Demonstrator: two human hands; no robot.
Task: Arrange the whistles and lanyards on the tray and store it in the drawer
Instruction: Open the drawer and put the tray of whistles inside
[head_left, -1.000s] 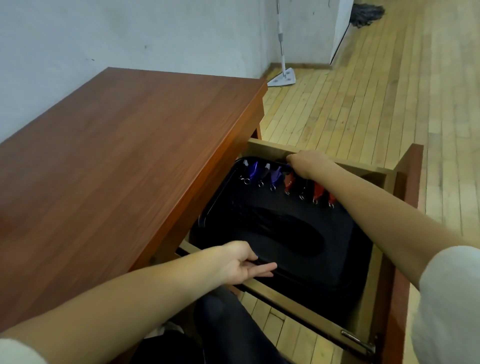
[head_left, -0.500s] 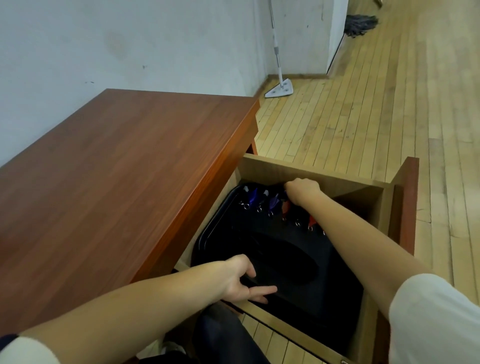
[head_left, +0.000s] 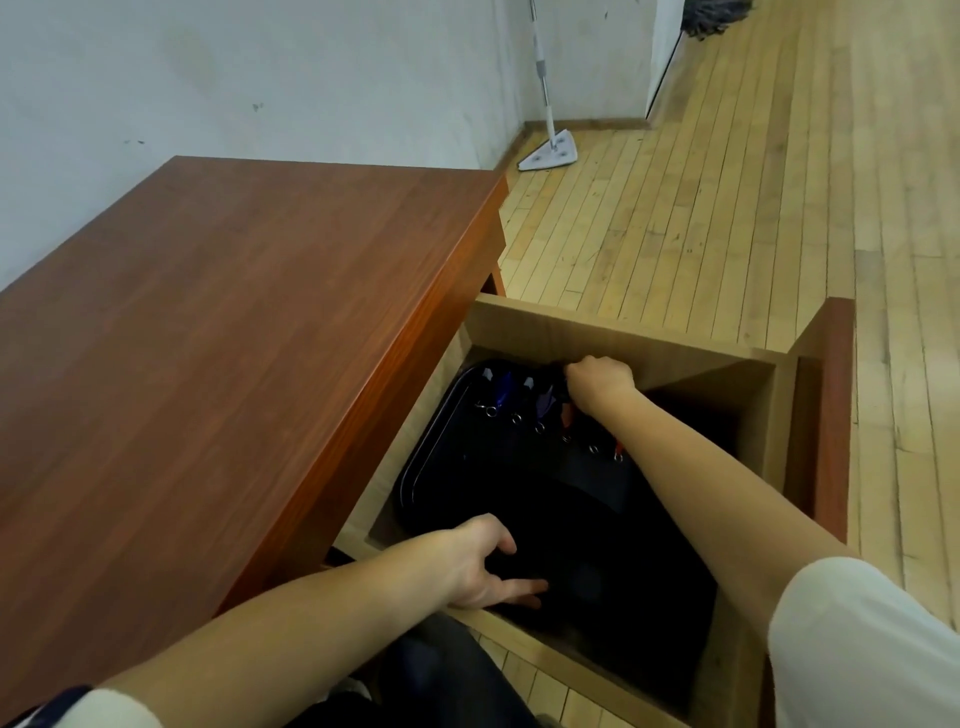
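Observation:
A black tray (head_left: 431, 467) lies low inside the open wooden drawer (head_left: 597, 332). Along its far edge runs a row of whistles with metal rings: blue and purple ones (head_left: 501, 389) on the left, red ones (head_left: 618, 449) partly hidden behind my right forearm. Dark lanyards on the tray are hard to make out. My right hand (head_left: 597, 387) is closed in a fist on the tray's far rim. At the near rim, my left hand (head_left: 483, 566) grips the tray's edge with fingers stretched along it.
The reddish wooden desk top (head_left: 234, 338) overhangs the drawer on the left. The drawer's red front panel (head_left: 826, 415) stands at the right. A flat white mop (head_left: 550, 150) leans on the wall over the plank floor. My dark trouser leg is below the drawer.
The tray has sunk deeper into the drawer, with both hands following it down. My view has pulled back and up.

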